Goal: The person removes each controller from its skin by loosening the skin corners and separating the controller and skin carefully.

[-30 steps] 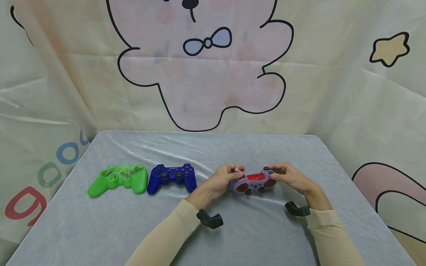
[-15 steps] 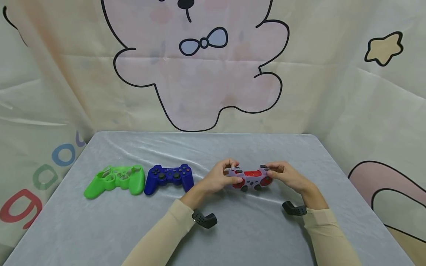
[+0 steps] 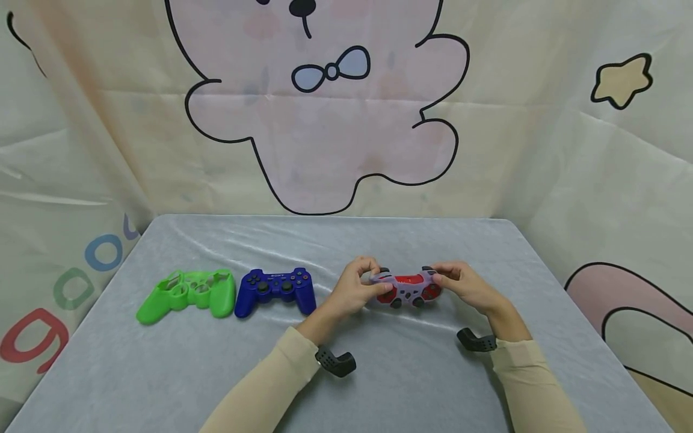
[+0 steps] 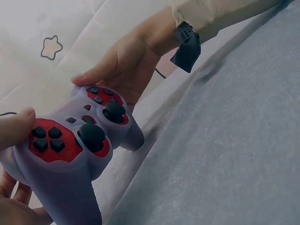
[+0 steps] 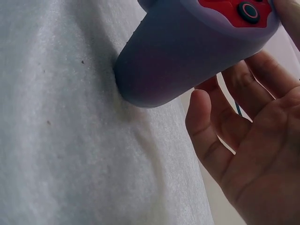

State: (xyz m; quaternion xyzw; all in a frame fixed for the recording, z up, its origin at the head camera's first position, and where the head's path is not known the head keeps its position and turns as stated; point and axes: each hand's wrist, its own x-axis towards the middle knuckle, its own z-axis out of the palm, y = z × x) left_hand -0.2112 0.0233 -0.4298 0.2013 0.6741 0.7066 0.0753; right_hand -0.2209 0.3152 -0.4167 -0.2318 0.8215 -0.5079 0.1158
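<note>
A red game controller (image 4: 65, 149) with black buttons and sticks sits inside a pale purple silicone sleeve (image 4: 61, 183), held just over the cloth between both hands. My left hand (image 3: 352, 291) pinches its left end, thumb on the face beside the direction buttons and fingers behind. At the other end my right hand (image 3: 473, 290) grips the upper right corner, thumb in front and fingers behind, as the right wrist view shows. The purple sleeve surrounds the handles, while the red face and buttons show through its openings. The controller's back is hidden.
Left of the hands, a blue controller (image 3: 278, 287) lies face up on the grey cloth-covered table (image 3: 411, 373). Beside it lies a green silicone sleeve (image 3: 221, 298) with openings. A printed curtain (image 3: 346, 132) hangs behind the table.
My left thumb has moved from the controller's upper left corner down onto its face. The controller has levelled slightly between the hands. The blue controller and green sleeve stay in place.
</note>
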